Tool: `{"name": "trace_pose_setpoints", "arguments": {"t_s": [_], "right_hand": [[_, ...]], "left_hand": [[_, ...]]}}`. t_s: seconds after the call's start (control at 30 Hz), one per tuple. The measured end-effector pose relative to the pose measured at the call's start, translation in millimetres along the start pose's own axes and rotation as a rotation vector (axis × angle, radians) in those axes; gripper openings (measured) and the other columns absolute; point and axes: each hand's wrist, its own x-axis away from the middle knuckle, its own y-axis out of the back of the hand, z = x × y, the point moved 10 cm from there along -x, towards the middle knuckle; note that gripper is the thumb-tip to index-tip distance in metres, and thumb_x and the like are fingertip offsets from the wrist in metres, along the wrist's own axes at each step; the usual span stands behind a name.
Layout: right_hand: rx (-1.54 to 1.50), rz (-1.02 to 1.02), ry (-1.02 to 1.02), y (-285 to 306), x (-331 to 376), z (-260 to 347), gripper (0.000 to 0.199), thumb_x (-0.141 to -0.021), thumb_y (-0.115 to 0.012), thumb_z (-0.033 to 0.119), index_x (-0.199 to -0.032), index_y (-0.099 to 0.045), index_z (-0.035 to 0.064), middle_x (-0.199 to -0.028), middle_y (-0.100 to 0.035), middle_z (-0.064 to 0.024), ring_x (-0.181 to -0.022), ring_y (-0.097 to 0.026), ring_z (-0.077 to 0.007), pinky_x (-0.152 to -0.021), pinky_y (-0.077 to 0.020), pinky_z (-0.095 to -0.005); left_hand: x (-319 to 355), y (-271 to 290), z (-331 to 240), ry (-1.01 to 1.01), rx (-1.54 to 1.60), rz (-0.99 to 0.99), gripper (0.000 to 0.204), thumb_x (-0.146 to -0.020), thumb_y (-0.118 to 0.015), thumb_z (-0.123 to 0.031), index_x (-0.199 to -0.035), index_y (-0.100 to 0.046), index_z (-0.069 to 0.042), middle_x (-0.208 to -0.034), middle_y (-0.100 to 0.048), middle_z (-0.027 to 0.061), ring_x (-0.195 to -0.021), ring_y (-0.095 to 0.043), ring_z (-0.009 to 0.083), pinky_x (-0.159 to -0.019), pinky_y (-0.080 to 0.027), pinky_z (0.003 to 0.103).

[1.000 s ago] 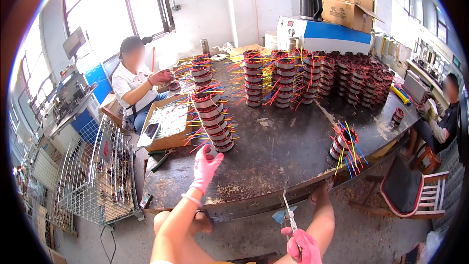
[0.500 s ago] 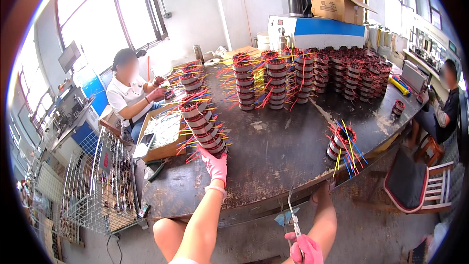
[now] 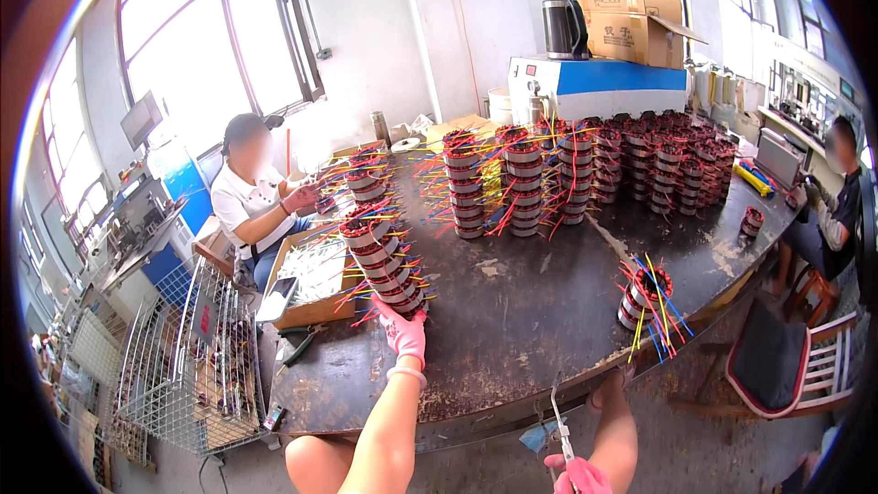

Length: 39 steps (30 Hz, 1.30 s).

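Observation:
My left hand (image 3: pixel 402 334), in a pink glove, grips the bottom of a leaning stack of wound motor stators (image 3: pixel 377 261). Red, blue and yellow wire ends stick out all round that stack. At the lower edge my right hand (image 3: pixel 583 477), also gloved in pink, is closed round a slim tool (image 3: pixel 564 439) with a pale handle and a thin bent metal tip. The tool points up, just short of the table's near edge. To its right, a shorter stator stack (image 3: pixel 643 300) lies tilted on the table, its wires fanning toward me.
More stator stacks (image 3: pixel 521 187) crowd the back of the dark table (image 3: pixel 512 348). A cardboard box of white pieces (image 3: pixel 315 270) and pliers (image 3: pixel 297 348) are at left, above a wire cart (image 3: pixel 215 384). One person (image 3: pixel 251 183) sits left, another (image 3: pixel 837 201) right, near a chair (image 3: pixel 773 357).
The whole view has shifted, so the scene sits lower in the picture. My left hand keeps its hold on the stack, and my right hand still has the tool.

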Motion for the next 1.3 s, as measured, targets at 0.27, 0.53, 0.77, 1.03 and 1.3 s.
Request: {"name": "trace_pose_setpoints", "arguments": {"t_s": [0.27, 0.53, 0.77, 1.03, 1.3], "right_hand": [[0.11, -0.033, 0.01, -2, -10, 5, 0.042, -0.106, -0.042, 0.038, -0.074, -0.052, 0.0127, -0.052, -0.038, 0.0055, -0.04, -0.03, -0.0049, -0.038, -0.0204, -0.0203], [0.047, -0.062, -0.048, -4, -28, 0, 0.037, -0.106, -0.043, 0.036, -0.087, -0.06, 0.0096, -0.053, -0.039, 0.0051, -0.04, -0.03, -0.0048, -0.038, -0.0202, -0.0205], [0.047, -0.084, -0.099, -3, -44, -8, 0.034, -0.106, -0.042, 0.035, -0.096, -0.061, 0.0081, -0.054, -0.039, 0.0051, -0.041, -0.03, -0.0047, -0.038, -0.02, -0.0207], [0.045, -0.097, -0.113, -4, -53, -11, 0.034, -0.106, -0.042, 0.033, -0.107, -0.062, 0.0064, -0.055, -0.039, 0.0051, -0.041, -0.03, -0.0046, -0.038, -0.0198, -0.0208], [0.039, -0.063, -0.046, 3, -54, -16, 0.037, -0.107, -0.042, 0.032, -0.123, -0.061, 0.0049, -0.056, -0.038, 0.005, -0.043, -0.029, -0.0044, -0.039, -0.0197, -0.0211]], "left_hand": [[-44, -5, 17, -0.037, -0.092, -0.018, 0.12, -0.073, -0.082, -0.019, -0.158, 0.003, -0.019, -0.145, -0.041, 0.025, -0.129, -0.048, 0.041, -0.104, -0.044, 0.047], [-91, -22, 23, 0.004, -0.123, -0.012, 0.12, -0.073, -0.082, -0.021, -0.158, 0.002, -0.019, -0.145, -0.041, 0.0231, -0.127, -0.05, 0.0417, -0.102, -0.045, 0.048], [-116, -34, 23, 0.057, -0.129, 0.019, 0.119, -0.074, -0.081, -0.021, -0.158, 0.002, -0.02, -0.144, -0.041, 0.0233, -0.126, -0.05, 0.0413, -0.102, -0.045, 0.048], [-135, -41, 25, 0.041, -0.175, 0.024, 0.118, -0.075, -0.081, -0.021, -0.158, 0.003, -0.017, -0.139, -0.044, 0.0249, -0.125, -0.051, 0.0413, -0.101, -0.045, 0.048], [-148, -50, 26, 0.013, -0.178, 0.031, 0.122, -0.073, -0.083, -0.024, -0.158, 0.004, -0.015, -0.145, -0.041, 0.0248, -0.129, -0.048, 0.0402, -0.105, -0.043, 0.046]]}}
